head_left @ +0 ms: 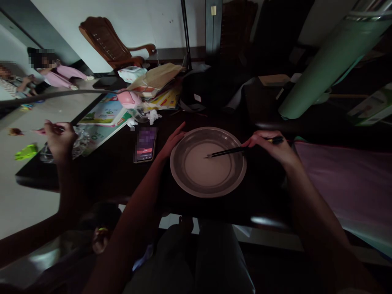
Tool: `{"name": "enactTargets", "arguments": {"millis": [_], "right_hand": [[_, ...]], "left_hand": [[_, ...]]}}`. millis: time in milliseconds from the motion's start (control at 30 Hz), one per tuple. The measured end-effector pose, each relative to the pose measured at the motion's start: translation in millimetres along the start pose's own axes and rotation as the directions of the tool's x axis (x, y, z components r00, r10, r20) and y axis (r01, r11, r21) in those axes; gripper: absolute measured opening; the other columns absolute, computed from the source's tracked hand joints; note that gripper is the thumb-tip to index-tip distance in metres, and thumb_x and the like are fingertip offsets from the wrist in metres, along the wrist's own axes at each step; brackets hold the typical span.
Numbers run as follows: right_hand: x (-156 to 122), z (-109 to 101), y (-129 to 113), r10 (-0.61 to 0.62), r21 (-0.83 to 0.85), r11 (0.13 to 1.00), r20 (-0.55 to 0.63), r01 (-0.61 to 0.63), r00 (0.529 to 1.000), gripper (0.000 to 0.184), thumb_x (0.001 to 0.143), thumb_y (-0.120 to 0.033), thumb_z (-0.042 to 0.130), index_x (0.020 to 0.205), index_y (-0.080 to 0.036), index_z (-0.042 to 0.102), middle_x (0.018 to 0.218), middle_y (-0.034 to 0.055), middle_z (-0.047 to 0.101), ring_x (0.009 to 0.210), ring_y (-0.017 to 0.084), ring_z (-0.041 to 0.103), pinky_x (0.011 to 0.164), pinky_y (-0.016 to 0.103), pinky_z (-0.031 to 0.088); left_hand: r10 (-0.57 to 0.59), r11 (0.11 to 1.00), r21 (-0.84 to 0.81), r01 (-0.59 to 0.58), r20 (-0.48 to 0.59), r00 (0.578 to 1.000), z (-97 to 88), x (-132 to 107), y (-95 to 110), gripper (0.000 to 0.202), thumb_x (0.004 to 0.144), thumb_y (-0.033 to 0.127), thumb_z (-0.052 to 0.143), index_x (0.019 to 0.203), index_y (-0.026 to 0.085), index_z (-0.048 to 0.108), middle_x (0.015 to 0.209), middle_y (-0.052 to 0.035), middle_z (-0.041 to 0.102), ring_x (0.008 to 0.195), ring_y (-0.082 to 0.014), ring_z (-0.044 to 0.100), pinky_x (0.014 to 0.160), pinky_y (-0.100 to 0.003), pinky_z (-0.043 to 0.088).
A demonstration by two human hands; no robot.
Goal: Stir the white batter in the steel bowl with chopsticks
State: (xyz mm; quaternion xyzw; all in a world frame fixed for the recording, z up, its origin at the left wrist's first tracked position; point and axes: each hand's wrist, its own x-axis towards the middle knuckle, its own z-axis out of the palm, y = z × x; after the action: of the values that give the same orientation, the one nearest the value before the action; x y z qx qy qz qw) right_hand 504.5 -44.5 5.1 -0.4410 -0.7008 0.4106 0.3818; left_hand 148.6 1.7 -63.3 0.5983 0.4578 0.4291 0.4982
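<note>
A round metal bowl [208, 161] holding a pale, smooth mixture sits on the dark table in front of me. My left hand [172, 141] rests against the bowl's left rim, fingers stretched along it. My right hand [271, 147] is closed on dark chopsticks [228, 152], whose tips reach into the mixture near the bowl's middle. The bowl's right rim lies just under that hand.
A phone [145, 144] with a lit screen lies left of the bowl. Another person's hand [59, 136] holds something small at the table's left end. Books and papers [153, 87] pile at the back, a green roll [324, 65] leans at right, and a pink cloth [346, 179] lies nearby.
</note>
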Motion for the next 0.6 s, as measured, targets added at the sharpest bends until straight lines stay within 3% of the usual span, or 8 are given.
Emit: {"name": "enactTargets", "arguments": {"millis": [67,267,333,467,600], "right_hand": [[-2,-8,2,0.025,0.017,1.0,-0.031,-0.025,0.999,0.039,0.085,-0.054,0.063,0.062,-0.024,0.067,0.079,0.0034,0.078,0.079,0.023,0.072,0.08,0.037,0.053],[1,8,1,-0.007,0.017,1.0,0.188,0.004,0.982,0.037,0.085,-0.054,0.063,0.065,-0.024,0.07,0.082,0.0027,0.078,0.083,0.022,0.072,0.079,0.035,0.053],[2,8,1,-0.016,-0.01,1.0,0.14,0.017,0.99,0.036,0.085,-0.054,0.062,0.067,-0.024,0.07,0.086,0.0031,0.079,0.086,0.023,0.071,0.08,0.036,0.052],[-1,-11,2,0.018,-0.015,1.0,0.001,-0.018,1.0,0.037,0.086,-0.053,0.062,0.064,-0.024,0.068,0.082,0.0029,0.078,0.083,0.024,0.072,0.083,0.038,0.052],[-3,-8,0,0.006,0.026,1.0,0.127,-0.009,0.992,0.038,0.086,-0.052,0.063,0.062,-0.023,0.068,0.078,0.0036,0.077,0.079,0.022,0.072,0.08,0.036,0.053]], "left_hand": [[0.003,1.0,-0.001,-0.003,0.015,1.0,-0.4,1,-1,0.079,0.085,0.052,0.059,0.151,0.015,0.037,0.12,-0.0107,0.068,0.108,-0.024,0.063,0.095,-0.035,0.047],[-0.017,0.999,-0.031,0.017,0.018,1.0,-1.0,3,-4,0.081,0.082,0.053,0.062,0.15,0.015,0.039,0.132,-0.0127,0.063,0.117,-0.0261,0.059,0.098,-0.035,0.046],[-0.019,0.999,-0.04,0.02,0.018,1.0,-0.3,3,-3,0.081,0.082,0.054,0.062,0.15,0.016,0.039,0.133,-0.012,0.062,0.119,-0.0264,0.059,0.099,-0.034,0.045],[-0.029,0.999,-0.022,0.03,0.031,0.999,1.0,1,-1,0.08,0.084,0.055,0.058,0.151,0.015,0.038,0.138,-0.0124,0.06,0.121,-0.0282,0.057,0.1,-0.036,0.046],[0.001,0.997,0.073,-0.002,0.02,1.0,-0.5,1,-1,0.073,0.085,0.057,0.055,0.144,0.014,0.049,0.137,-0.0136,0.059,0.125,-0.0306,0.054,0.105,-0.041,0.042]]}}
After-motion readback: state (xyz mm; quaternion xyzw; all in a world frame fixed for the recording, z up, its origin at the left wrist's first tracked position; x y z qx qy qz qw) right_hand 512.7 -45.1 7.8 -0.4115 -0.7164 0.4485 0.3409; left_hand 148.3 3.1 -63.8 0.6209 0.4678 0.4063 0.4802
